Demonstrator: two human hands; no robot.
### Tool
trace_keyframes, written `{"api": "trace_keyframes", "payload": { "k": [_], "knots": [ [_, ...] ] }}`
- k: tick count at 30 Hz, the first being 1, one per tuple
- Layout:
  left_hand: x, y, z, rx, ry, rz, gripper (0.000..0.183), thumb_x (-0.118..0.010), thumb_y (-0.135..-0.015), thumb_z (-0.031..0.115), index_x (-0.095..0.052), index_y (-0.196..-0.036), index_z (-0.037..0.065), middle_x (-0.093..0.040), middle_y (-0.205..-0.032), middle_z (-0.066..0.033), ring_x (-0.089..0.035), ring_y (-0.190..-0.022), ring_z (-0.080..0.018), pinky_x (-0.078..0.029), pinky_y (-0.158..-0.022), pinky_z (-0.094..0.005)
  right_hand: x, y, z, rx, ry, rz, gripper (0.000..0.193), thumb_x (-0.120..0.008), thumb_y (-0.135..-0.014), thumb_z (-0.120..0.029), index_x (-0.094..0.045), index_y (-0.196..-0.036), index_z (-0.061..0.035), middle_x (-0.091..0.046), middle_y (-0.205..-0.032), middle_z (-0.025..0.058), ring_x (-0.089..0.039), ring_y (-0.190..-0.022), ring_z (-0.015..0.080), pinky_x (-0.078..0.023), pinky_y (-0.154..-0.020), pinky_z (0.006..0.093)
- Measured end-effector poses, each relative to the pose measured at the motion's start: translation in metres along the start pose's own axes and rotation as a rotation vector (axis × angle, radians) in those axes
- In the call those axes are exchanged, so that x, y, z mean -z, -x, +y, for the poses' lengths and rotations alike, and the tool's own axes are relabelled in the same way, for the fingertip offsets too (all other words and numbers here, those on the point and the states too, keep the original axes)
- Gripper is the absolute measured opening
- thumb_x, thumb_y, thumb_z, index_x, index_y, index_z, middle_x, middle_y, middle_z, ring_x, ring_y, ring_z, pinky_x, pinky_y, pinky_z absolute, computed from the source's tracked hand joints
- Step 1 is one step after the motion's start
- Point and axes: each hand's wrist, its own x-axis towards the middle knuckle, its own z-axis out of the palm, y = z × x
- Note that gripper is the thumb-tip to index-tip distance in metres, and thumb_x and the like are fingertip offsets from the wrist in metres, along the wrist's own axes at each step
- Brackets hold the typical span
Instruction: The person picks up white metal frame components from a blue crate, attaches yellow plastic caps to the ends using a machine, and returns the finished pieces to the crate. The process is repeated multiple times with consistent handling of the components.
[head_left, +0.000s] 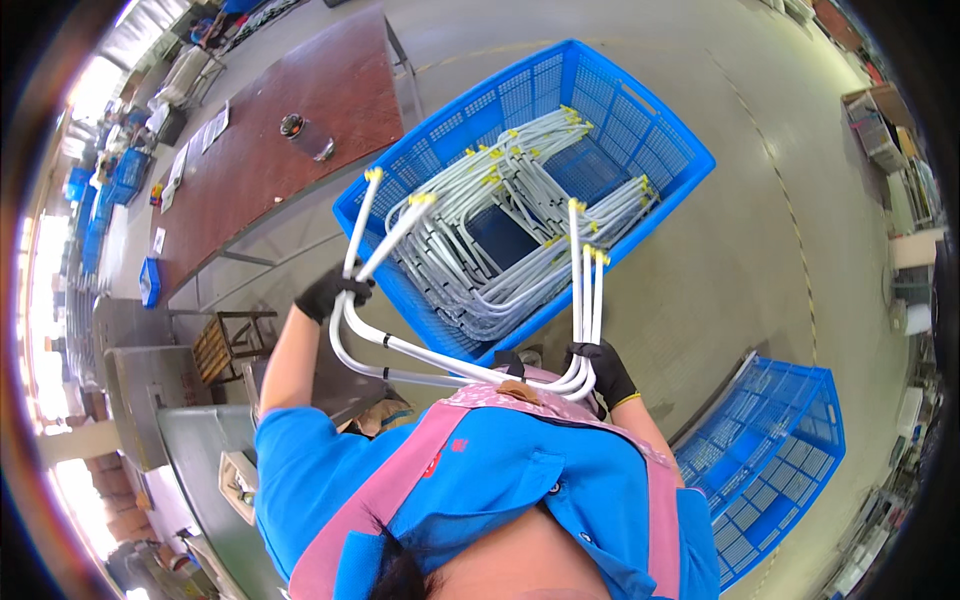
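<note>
My left hand (pixel 334 292), in a black glove, is closed round the upright legs of several white U-shaped tube frames (pixel 430 357). My right hand (pixel 605 372), gloved in black too, grips the same frames near their right-hand bends. Yellow caps cover the tube ends, which point up and away from me, and small black bands mark the crossbars. The frames lie close to my waist, over the near rim of a big blue plastic crate (pixel 655 150). Inside that crate, many similar U-shaped frames (pixel 520 180) with yellow caps are stacked in nested rows.
A dark red table (pixel 300 85) at the far left bears a clear jar (pixel 308 137) and papers. A wooden stool (pixel 232 345) stands left of me. Another blue crate (pixel 775 460) lies at the lower right. A grey-green worktop (pixel 215 470) is at the lower left.
</note>
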Motion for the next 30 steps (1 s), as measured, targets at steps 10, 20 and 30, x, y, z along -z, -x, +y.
{"api": "trace_keyframes", "payload": {
  "k": [10, 20, 30],
  "knots": [
    [0.018, -0.045, 0.016, -0.137, -0.205, 0.017, 0.055, -0.070, -0.060, 0.000, -0.049, -0.111, 0.003, -0.058, -0.085, -0.0101, -0.061, -0.066, -0.0193, -0.051, -0.054, -0.0298, -0.031, 0.001, -0.024, 0.198, -0.032, 0.099, 0.016, -0.055, -0.074, 0.001, -0.051, -0.089, 0.0004, -0.056, -0.065, 0.0109, -0.058, -0.053, 0.0218, -0.050, -0.048, 0.0329],
    [0.033, -0.168, 0.071, -0.304, -1.121, 0.280, 0.050, -0.069, -0.064, 0.004, -0.055, -0.112, 0.000, -0.065, -0.095, -0.0139, -0.062, -0.088, -0.0263, -0.049, -0.078, -0.0381, -0.033, -0.052, 0.038, 0.164, 0.963, -0.032, 0.048, -0.059, -0.084, -0.045, -0.060, -0.103, -0.0012, -0.064, -0.090, 0.0167, -0.060, -0.085, 0.0361, -0.047, -0.077, 0.0436],
    [-0.107, -0.243, -0.228, -0.554, -1.627, -0.849, 0.043, -0.062, -0.079, 0.043, -0.065, -0.097, 0.005, -0.064, -0.102, -0.0140, -0.059, -0.095, -0.0311, -0.046, -0.081, -0.0434, 0.130, 0.105, 0.113, 0.143, 0.974, 0.669, 0.038, -0.052, -0.084, -0.041, -0.061, -0.091, -0.0044, -0.065, -0.088, 0.0205, -0.061, -0.084, 0.0394, -0.048, -0.075, 0.0471]
  ]
}}
